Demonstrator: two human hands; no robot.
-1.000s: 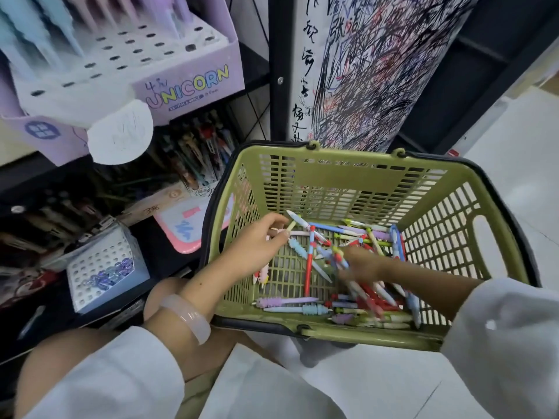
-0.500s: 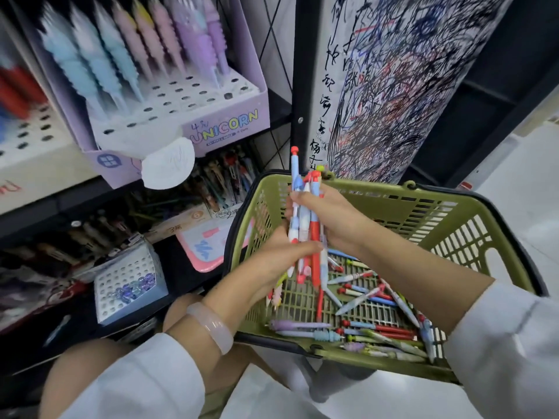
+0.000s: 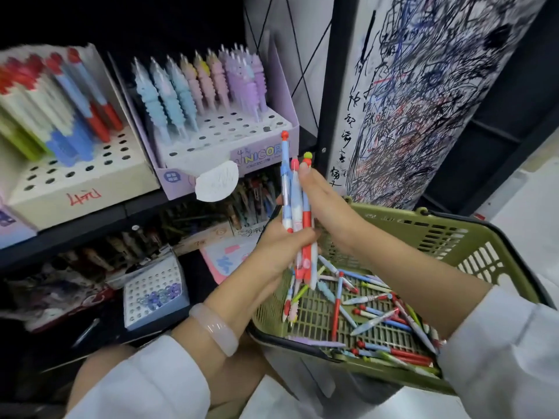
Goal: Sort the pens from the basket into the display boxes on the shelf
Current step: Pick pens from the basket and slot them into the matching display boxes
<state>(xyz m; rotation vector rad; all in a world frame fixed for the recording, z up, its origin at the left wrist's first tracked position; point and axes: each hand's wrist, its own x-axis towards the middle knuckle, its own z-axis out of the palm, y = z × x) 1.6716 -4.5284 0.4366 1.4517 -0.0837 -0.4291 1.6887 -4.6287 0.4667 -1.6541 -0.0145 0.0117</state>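
Both hands hold one upright bundle of red, blue and white pens (image 3: 298,213) above the olive-green plastic basket (image 3: 447,237): the left hand (image 3: 278,252) has its grip closed round the lower half, the right hand (image 3: 326,204) pinches the top. More pens lie loose in the basket. The lilac cardboard display box (image 3: 260,152) stands just behind on the shelf.

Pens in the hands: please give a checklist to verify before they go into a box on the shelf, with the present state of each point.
1. Left hand grip on the pens: ok, closed around the bundle.
2. Right hand steadying the bundle: ok.
3. Pens upright, tops level: not ok, the tops stand uneven.
4. Free holes in the white box: ok, the front rows are open.
5. Free holes in the unicorn box: ok.
6. Which box matches these pens: cannot tell.
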